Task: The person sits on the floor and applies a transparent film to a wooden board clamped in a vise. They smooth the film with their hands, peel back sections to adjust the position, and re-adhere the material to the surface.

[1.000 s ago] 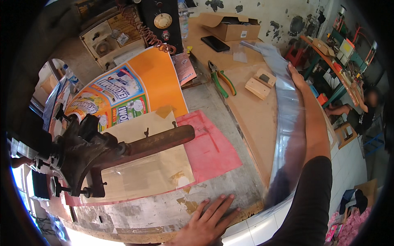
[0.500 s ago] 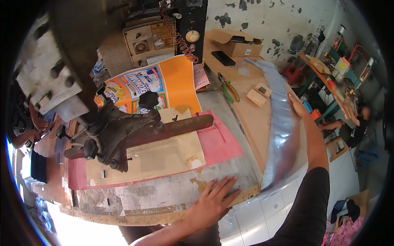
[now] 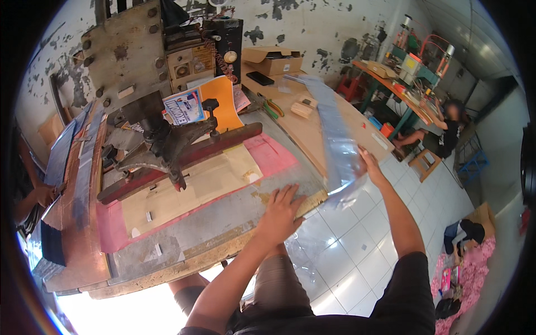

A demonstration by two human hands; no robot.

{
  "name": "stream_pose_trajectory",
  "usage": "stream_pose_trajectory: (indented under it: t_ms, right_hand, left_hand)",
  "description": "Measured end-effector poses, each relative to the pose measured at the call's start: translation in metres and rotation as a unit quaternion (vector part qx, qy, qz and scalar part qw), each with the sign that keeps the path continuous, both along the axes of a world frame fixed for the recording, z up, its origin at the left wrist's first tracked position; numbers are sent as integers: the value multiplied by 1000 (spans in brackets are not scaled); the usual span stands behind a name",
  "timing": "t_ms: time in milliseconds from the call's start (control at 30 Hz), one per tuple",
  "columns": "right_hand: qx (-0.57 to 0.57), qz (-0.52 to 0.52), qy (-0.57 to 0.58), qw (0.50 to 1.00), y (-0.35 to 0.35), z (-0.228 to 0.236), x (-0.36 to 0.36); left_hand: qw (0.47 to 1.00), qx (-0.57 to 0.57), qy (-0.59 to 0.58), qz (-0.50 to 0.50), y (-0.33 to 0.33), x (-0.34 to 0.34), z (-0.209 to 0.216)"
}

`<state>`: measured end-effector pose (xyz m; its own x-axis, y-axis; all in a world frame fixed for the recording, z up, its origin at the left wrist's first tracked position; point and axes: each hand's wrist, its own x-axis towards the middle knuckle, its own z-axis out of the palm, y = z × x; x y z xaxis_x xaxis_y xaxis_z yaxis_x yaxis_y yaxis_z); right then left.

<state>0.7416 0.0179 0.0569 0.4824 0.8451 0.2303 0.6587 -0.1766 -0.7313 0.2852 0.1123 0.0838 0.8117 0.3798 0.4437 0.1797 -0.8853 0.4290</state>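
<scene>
My left hand [image 3: 282, 215] lies flat with fingers stretched on the worn grey machine table [image 3: 223, 209], close to its front right edge. It holds nothing. My right hand [image 3: 369, 166] grips the right edge of a long stack of clear bluish plastic sheets [image 3: 333, 131], near the end that overhangs the wooden side table. Some of its fingers are hidden. To the left, a metal press head with a dark bar [image 3: 215, 149] stands over a tan board [image 3: 192, 192], which rests on a pink sheet [image 3: 273, 155].
Pliers [image 3: 271, 106], a small wooden block [image 3: 303, 106], a phone [image 3: 260, 78] and a cardboard box [image 3: 272, 60] lie on the side table [image 3: 312, 148]. A co-worker's hand [image 3: 44, 195] shows at far left. Another person [image 3: 444, 128] sits at right by a workbench.
The view has tilted up and shifted. My right hand is now closer to the near end of the plastic sheets. My left hand remains on the table edge.
</scene>
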Motion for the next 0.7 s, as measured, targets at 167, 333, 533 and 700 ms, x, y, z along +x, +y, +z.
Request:
stream_pose_trajectory:
  t_ms: [167, 333, 533, 700]
  right_hand:
    - [-32, -74, 41, 996, 3, 11, -73]
    - [-89, -120, 2, 989, 26, 27, -128]
    - [39, -131, 26, 990, 34, 0, -115]
    - [191, -97, 146, 966, 29, -4, -120]
  left_hand:
    - [999, 2, -45, -7, 2, -3, -6]
    - [998, 18, -63, -1, -9, -20, 3]
    - [990, 66, -110, -58, -96, -108, -45]
    - [965, -251, -13, 75, -106, -195, -163]
